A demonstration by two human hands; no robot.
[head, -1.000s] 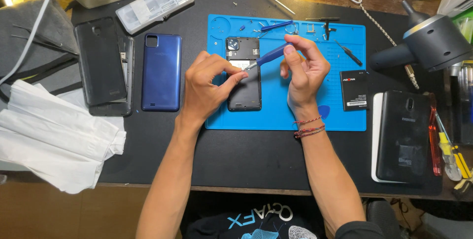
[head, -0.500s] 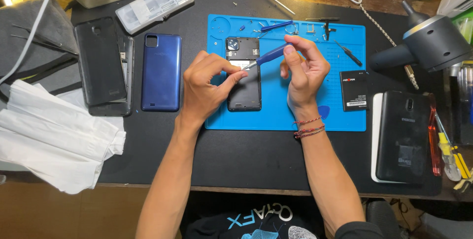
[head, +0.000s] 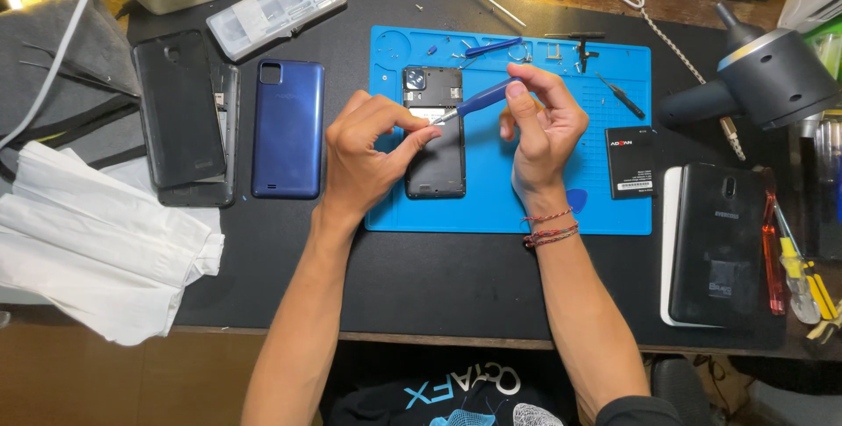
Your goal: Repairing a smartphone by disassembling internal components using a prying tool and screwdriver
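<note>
Opened phone [head: 434, 150] lying on blue mat [head: 561, 207], centre. Right hand [head: 544, 128] pinching blue screwdriver [head: 482, 99]; left hand [head: 373, 154] fingertips closed at tip. Risk: tip slipping, scratching board; tiny screw possibly dropping, rolling away.

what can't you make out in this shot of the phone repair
All from the head view:
- Where the blue screwdriver tip meets the opened phone: hidden behind the left hand fingertips.
- Any screw at the tip: too small to tell.
- The phone's left edge: covered by the left hand.
- The right hand palm side: turned away.
- The grey blower and tools at the right: cut off by the frame edge.
</note>
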